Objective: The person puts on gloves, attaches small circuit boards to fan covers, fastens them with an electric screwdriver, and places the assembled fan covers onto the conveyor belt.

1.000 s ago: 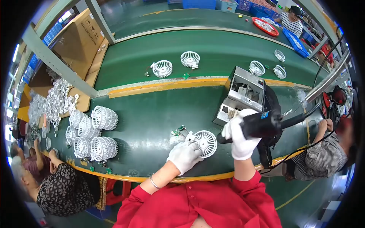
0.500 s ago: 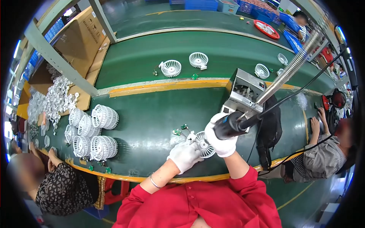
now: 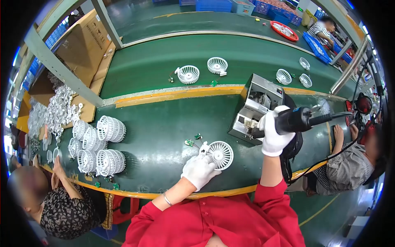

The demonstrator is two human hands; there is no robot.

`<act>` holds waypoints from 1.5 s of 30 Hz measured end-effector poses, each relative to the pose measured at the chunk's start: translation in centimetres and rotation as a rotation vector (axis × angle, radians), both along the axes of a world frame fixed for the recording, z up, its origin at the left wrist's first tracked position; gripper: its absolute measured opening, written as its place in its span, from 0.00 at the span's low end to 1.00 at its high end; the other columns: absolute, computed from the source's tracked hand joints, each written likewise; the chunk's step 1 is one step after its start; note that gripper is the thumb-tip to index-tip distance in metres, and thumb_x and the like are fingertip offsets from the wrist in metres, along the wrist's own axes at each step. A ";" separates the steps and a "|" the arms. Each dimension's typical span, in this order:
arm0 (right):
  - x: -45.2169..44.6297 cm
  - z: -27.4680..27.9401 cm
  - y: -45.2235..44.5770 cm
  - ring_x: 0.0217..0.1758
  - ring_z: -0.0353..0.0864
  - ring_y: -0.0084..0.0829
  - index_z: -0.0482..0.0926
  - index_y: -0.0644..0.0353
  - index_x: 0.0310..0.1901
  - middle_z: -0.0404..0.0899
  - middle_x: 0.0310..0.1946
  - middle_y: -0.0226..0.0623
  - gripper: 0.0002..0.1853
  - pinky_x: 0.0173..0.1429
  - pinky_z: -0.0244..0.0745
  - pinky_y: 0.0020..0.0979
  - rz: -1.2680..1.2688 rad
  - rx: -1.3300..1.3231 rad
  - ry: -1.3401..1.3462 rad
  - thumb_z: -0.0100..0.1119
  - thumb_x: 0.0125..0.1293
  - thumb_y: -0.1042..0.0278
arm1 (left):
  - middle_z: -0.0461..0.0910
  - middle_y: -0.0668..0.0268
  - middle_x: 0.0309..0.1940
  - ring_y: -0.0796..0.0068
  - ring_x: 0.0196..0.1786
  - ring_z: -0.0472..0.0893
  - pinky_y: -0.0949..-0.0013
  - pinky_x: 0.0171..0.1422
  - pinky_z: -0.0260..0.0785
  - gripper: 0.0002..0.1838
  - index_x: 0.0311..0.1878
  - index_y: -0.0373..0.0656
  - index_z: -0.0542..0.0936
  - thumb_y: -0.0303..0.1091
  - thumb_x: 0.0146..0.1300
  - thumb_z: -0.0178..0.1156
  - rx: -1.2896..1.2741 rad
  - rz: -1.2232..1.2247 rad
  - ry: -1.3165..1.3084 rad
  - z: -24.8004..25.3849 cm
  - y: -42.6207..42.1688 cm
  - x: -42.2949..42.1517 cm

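Note:
Gloved in white, my left hand [image 3: 199, 172] grips the near-left edge of a round white fan grille [image 3: 221, 155] lying on the green bench. Small green circuit boards [image 3: 189, 142] on wires lie just beyond that hand. My right hand [image 3: 273, 133], also gloved, is wrapped round a black electric screwdriver [image 3: 294, 120]. The tool is tilted nearly level, its tip end pointing left at the front of a metal screw feeder [image 3: 263, 96]. Whether the tip touches the feeder cannot be made out.
Stacked white grilles [image 3: 111, 162] stand on the bench at left. Several more lie on the conveyor belt [image 3: 156, 61]. A black bag [image 3: 293, 144] sits behind my right wrist. Other people sit at both ends. A cable [image 3: 335, 116] trails right from the screwdriver.
My right hand has lifted the screwdriver off the fan grille and carried it right to the screw feeder, tilting it over. My left hand stays on the grille, which is now fully uncovered.

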State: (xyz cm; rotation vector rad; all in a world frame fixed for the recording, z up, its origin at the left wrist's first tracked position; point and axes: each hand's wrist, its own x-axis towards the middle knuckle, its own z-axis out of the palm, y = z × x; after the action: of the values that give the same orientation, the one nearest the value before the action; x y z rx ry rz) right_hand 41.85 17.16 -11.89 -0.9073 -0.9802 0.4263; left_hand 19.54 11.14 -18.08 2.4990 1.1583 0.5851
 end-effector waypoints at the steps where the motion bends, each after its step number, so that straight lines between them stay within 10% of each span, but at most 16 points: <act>1: 0.4 -1.0 0.2 0.37 0.73 0.23 0.69 0.61 0.48 0.74 0.38 0.34 0.26 0.39 0.75 0.29 -0.018 -0.035 0.021 0.58 0.46 0.96 | 0.75 0.66 0.27 0.62 0.34 0.77 0.61 0.39 0.70 0.12 0.26 0.49 0.81 0.45 0.47 0.69 0.011 0.006 0.001 0.0 0.0 0.1; 7: -4.0 2.0 -3.1 0.15 0.68 0.26 0.65 0.61 0.49 0.68 0.21 0.34 0.19 0.23 0.71 0.30 0.286 -0.044 0.088 0.50 0.58 0.89 | 0.73 0.66 0.25 0.64 0.32 0.77 0.61 0.37 0.69 0.12 0.24 0.48 0.81 0.44 0.46 0.70 0.015 0.001 -0.058 -0.3 0.2 0.2; 17: -7.9 -1.2 -4.5 0.27 0.75 0.24 0.67 0.63 0.46 0.73 0.30 0.35 0.21 0.32 0.73 0.27 0.445 -0.149 -0.206 0.57 0.51 0.88 | 0.76 0.63 0.29 0.59 0.35 0.77 0.57 0.38 0.70 0.12 0.26 0.46 0.81 0.44 0.52 0.66 0.044 -0.049 -0.165 -0.6 0.6 0.0; 29: -6.9 -1.4 -5.6 0.42 0.79 0.25 0.70 0.61 0.45 0.78 0.36 0.35 0.19 0.49 0.75 0.30 0.710 -0.297 0.034 0.64 0.51 0.83 | 0.79 0.61 0.29 0.58 0.34 0.79 0.58 0.38 0.71 0.12 0.29 0.45 0.82 0.43 0.48 0.69 0.011 -0.043 -0.109 0.0 0.5 -0.2; 31: -5.6 -0.3 -5.8 0.38 0.78 0.24 0.70 0.63 0.44 0.77 0.32 0.36 0.13 0.48 0.74 0.29 0.637 -0.207 0.167 0.58 0.56 0.80 | 0.80 0.62 0.30 0.59 0.33 0.79 0.59 0.38 0.72 0.12 0.30 0.46 0.82 0.43 0.48 0.69 0.037 -0.062 -0.121 0.2 0.6 -0.6; 33: -4.8 3.6 -4.1 0.12 0.66 0.26 0.63 0.58 0.46 0.66 0.16 0.33 0.17 0.19 0.69 0.29 0.440 0.107 0.042 0.47 0.59 0.89 | 0.79 0.63 0.28 0.59 0.33 0.79 0.59 0.37 0.72 0.13 0.28 0.47 0.81 0.46 0.51 0.67 0.077 -0.079 -0.165 1.7 1.4 -1.9; 39: -0.2 1.4 -0.1 0.30 0.75 0.23 0.70 0.61 0.45 0.73 0.32 0.32 0.19 0.35 0.74 0.27 -0.011 -0.036 0.015 0.57 0.53 0.90 | 0.81 0.61 0.38 0.55 0.41 0.79 0.60 0.47 0.73 0.15 0.39 0.43 0.81 0.32 0.46 0.70 0.373 0.571 -0.319 4.9 5.0 -3.6; 45: -1.4 0.2 -1.3 0.38 0.76 0.23 0.72 0.61 0.44 0.75 0.39 0.34 0.22 0.44 0.74 0.28 0.041 -0.197 -0.037 0.64 0.47 0.90 | 0.80 0.62 0.39 0.60 0.44 0.80 0.61 0.48 0.73 0.14 0.37 0.49 0.84 0.46 0.51 0.67 -0.214 -0.009 -0.083 1.8 0.7 -1.1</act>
State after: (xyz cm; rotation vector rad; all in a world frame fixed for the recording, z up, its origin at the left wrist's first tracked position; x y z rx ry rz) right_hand 40.49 15.83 -11.69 -1.0771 -1.0039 0.5502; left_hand 18.47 11.88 -16.32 2.2771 1.1155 0.5278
